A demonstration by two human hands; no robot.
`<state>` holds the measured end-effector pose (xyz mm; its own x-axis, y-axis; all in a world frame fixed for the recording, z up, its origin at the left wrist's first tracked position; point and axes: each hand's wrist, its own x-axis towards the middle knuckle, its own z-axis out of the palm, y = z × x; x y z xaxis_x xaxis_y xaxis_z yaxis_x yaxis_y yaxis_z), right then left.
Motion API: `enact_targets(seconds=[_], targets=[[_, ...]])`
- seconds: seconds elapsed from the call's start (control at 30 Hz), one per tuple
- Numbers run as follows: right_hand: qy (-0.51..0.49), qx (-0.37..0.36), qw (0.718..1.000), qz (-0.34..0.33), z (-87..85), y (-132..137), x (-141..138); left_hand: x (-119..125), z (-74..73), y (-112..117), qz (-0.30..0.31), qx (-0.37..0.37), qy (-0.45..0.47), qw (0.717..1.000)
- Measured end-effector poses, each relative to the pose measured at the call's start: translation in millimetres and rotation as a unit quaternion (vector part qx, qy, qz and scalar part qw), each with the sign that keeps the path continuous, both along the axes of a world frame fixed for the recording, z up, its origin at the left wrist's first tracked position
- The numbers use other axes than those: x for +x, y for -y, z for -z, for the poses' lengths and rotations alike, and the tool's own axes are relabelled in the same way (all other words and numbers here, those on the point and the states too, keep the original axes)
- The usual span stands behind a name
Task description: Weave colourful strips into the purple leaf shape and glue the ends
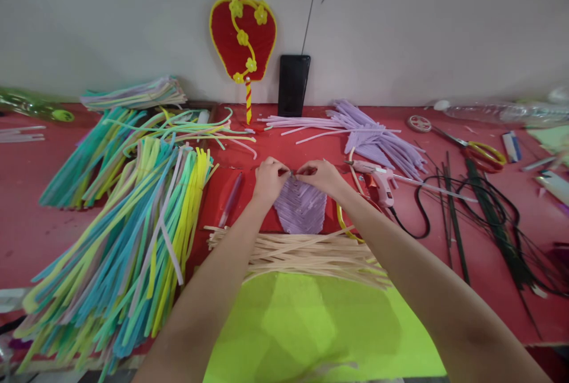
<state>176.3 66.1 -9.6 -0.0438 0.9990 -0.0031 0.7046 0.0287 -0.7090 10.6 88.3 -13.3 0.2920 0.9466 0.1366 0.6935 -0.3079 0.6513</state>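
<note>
A lavender piece made of pipe cleaners laid side by side lies on the red work surface in front of me, pointed at the top and broader below. My left hand pinches at its top edge, thumb and forefinger together. Close beside it, my right hand pinches the same top edge from the other side. The fingertips nearly meet, and whatever fine detail sits between them is too small to make out. Just below the piece lies a row of beige pipe cleaners.
Bundles of coloured pipe cleaners fill the left. At right are a pink glue gun, scissors and dark green stems. Lavender pipe cleaners, a phone and a red fan-shaped ornament are behind. A lime sheet lies nearest me.
</note>
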Motion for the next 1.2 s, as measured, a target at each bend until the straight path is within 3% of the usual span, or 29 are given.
enact_targets(seconds=[1.2], targets=[[-0.004,-0.002,1.0,0.003,-7.4,1.1,-1.4,-2.0,0.2,-3.2,0.013,-0.011,0.011,1.0]])
